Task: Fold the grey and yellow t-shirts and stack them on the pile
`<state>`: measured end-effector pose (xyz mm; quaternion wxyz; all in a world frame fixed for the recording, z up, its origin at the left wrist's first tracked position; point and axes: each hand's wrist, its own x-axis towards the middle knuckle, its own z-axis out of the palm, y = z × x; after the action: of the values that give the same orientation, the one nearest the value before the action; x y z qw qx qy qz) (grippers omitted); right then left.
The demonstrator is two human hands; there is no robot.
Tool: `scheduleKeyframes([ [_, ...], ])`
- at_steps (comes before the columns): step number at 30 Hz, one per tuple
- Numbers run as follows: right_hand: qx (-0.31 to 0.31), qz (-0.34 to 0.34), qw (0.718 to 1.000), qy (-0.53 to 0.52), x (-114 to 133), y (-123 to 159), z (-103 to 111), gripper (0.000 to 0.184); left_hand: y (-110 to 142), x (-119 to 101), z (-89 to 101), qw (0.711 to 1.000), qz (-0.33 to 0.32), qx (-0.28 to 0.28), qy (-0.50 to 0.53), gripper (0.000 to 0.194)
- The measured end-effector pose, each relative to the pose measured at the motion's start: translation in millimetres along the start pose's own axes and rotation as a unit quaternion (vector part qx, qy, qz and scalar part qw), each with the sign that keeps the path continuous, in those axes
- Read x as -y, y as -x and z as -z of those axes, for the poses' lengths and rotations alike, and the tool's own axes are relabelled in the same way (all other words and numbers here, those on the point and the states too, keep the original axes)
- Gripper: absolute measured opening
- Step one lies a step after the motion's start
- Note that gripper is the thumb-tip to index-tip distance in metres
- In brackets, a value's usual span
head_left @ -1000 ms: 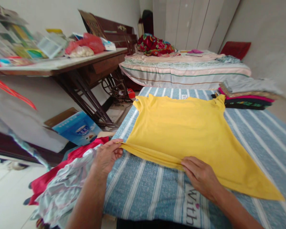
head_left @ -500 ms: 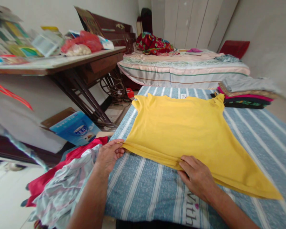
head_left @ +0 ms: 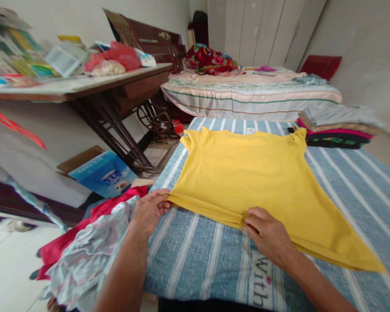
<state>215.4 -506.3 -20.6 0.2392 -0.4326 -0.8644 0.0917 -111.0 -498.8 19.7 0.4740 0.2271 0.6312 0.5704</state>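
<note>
A yellow T-shirt [head_left: 250, 177] lies flat on a blue and white striped bedsheet [head_left: 198, 255], its neck end away from me. My left hand [head_left: 148, 211] pinches the near left corner of the shirt's hem at the bed's edge. My right hand [head_left: 268, 234] is closed on the hem near its middle, fingers curled over the fabric. The right part of the hem runs out to a point at the lower right.
A heap of red and pale clothes [head_left: 84, 251] hangs off the bed's left edge. A stack of folded clothes [head_left: 336, 128] sits at the far right. A wooden sewing table [head_left: 94, 91] stands left, a blue box [head_left: 102, 173] under it. A second bed [head_left: 250, 95] lies beyond.
Both hands keep their hold on the hem. My right hand has shifted slightly along the hem and bunched the fabric a little; the shirt has barely moved.
</note>
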Motion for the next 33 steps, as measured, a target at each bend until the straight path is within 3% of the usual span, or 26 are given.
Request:
scheduleKeyframes([
  [6,-0.018,0.0,0.999,-0.047,0,-1,1,0.024,-1,1,1.3,1.0,-0.003,0.005,0.002,0.018],
  [12,-0.047,-0.046,0.994,-0.092,0,-3,1,0.022,-2,2,2.4,1.0,-0.002,0.005,0.006,0.02],
  [20,-0.048,-0.066,0.997,-0.006,3,-3,-5,0.017,-1,2,4.3,1.0,-0.004,0.008,0.01,0.022],
  [24,-0.013,-0.097,0.995,0.0,5,-5,-3,0.013,0,2,5.0,1.0,-0.006,0.009,0.005,0.025],
  [29,0.09,-0.176,0.98,-0.019,10,-13,9,0.011,6,-1,4.7,1.0,-0.007,0.001,-0.002,0.027],
  [33,0.152,-0.2,0.967,-0.045,13,-18,18,0.015,14,-5,5.2,1.0,-0.019,-0.001,0.0,0.029],
])
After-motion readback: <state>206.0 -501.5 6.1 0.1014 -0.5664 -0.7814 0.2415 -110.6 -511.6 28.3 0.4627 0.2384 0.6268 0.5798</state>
